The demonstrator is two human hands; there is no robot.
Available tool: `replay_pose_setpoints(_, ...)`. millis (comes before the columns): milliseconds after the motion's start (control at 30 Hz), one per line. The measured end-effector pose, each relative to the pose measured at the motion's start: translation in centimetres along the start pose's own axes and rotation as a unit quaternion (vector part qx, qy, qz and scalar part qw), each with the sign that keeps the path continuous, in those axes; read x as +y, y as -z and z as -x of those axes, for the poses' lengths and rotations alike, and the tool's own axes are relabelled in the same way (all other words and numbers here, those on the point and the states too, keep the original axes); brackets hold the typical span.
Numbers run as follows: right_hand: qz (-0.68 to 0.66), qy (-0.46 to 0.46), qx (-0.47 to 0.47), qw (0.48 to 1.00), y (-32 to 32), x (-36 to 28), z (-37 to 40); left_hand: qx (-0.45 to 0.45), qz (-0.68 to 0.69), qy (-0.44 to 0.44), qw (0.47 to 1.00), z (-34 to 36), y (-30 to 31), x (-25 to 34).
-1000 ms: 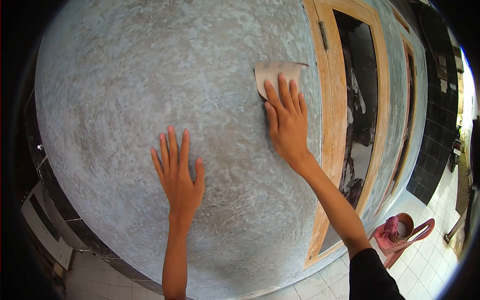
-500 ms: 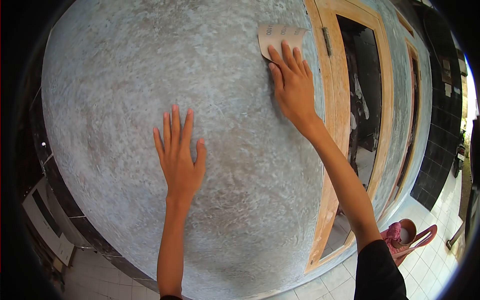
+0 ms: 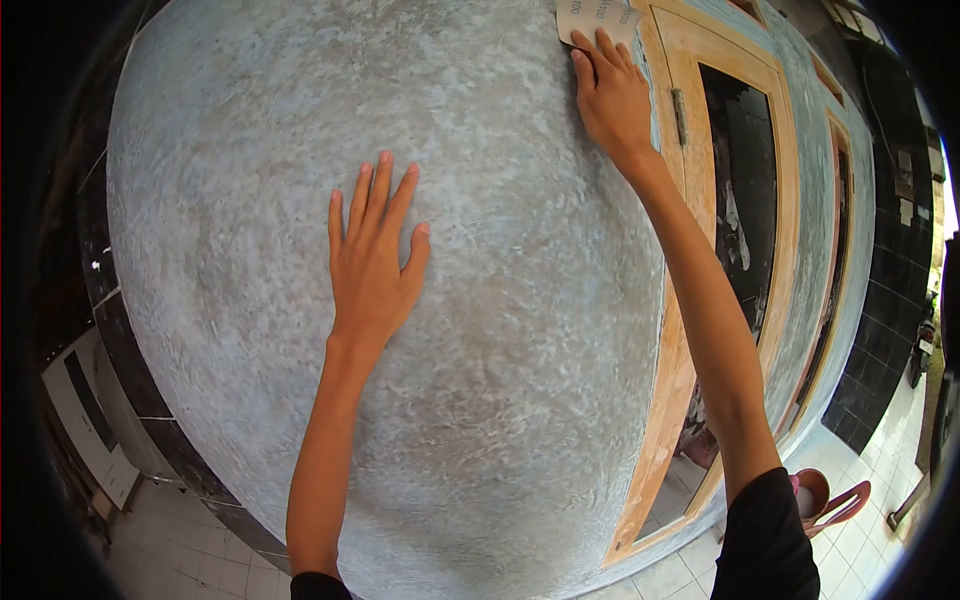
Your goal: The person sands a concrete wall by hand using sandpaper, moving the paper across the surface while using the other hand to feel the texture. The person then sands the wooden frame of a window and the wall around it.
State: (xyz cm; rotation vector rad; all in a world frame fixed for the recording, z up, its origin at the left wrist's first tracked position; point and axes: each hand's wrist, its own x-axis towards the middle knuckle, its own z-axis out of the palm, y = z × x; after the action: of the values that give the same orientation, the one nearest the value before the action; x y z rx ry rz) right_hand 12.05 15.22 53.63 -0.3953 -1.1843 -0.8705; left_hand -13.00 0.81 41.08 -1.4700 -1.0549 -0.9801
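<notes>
Grey-blue plaster fills the frame as a person sands a rough wall (image 3: 500,380) by hand. The right hand (image 3: 612,92) reaches high, its fingers (image 3: 608,48) stretched flat over a sheet of sandpaper (image 3: 590,14), pinning it to the plaster rather than clenching it. The sheet sits at the top of the view, just beside a wooden door frame (image 3: 668,400) and above its hinge (image 3: 680,117). The left hand (image 3: 372,262) lies lower on the wall, fingers spread and holding nothing, apparently as a brace. The work looks to be mid-stroke at full reach; a further pass would likely call for firm, even pressure and care to keep the sheet off the frame.
</notes>
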Motion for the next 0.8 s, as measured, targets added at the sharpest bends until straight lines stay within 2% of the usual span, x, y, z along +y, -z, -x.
replay_pose_setpoints(100,0.005,-0.011,-0.015,1.0,1.0,-1.6,2.7,0.003,0.005,0.01,1.0,0.1,0.4,-0.6)
replay_pose_setpoints(167,0.041,0.012,-0.069,0.997,3.0,-4.0,5.8,0.0,-0.005,0.007,1.0,0.1,0.7,-1.1)
replay_pose_setpoints(267,0.043,0.022,-0.091,0.995,3.3,-4.5,6.4,-0.005,-0.013,0.016,1.0,-0.2,1.3,-1.8)
replay_pose_setpoints(467,0.029,0.05,0.01,0.998,-1.9,1.5,-2.5,0.015,-0.019,0.031,0.999,-1.3,1.5,-3.2)
replay_pose_setpoints(567,0.022,-0.002,-0.01,1.0,-1.5,-0.1,-1.4,0.011,-0.021,0.043,0.999,-1.2,2.3,-3.8)
replay_pose_setpoints(633,0.037,0.005,-0.014,0.999,0.3,-3.5,1.9,0.016,-0.031,0.042,0.999,-0.9,2.7,-4.8)
replay_pose_setpoints(700,0.039,0.024,-0.073,0.996,1.7,-6.1,4.0,0.019,-0.043,0.038,0.998,-0.8,3.1,-5.8)
replay_pose_setpoints(800,0.034,0.017,-0.086,0.996,1.7,-5.5,3.0,0.013,-0.058,0.041,0.997,-0.9,3.6,-6.8)
